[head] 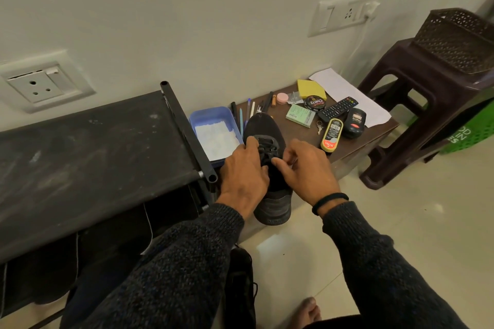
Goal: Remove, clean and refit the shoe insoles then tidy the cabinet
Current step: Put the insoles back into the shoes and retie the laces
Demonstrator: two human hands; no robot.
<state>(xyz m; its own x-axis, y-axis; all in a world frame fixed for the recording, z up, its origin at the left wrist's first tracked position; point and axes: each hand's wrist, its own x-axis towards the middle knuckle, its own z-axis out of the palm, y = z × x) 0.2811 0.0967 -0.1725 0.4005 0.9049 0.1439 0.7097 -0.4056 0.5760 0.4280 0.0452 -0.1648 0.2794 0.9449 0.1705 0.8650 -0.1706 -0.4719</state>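
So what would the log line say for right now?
stage: unlacing | left hand: pinches laces | right hand: pinches laces | black shoe: on low table | insole: not visible

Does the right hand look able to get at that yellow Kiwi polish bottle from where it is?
Probably yes: the right hand pinches the shoe laces, and the Kiwi bottle lies just beside it with nothing between.

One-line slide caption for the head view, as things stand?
Both hands, left and right, work the laces of a black shoe on a low brown table beside polish tins.
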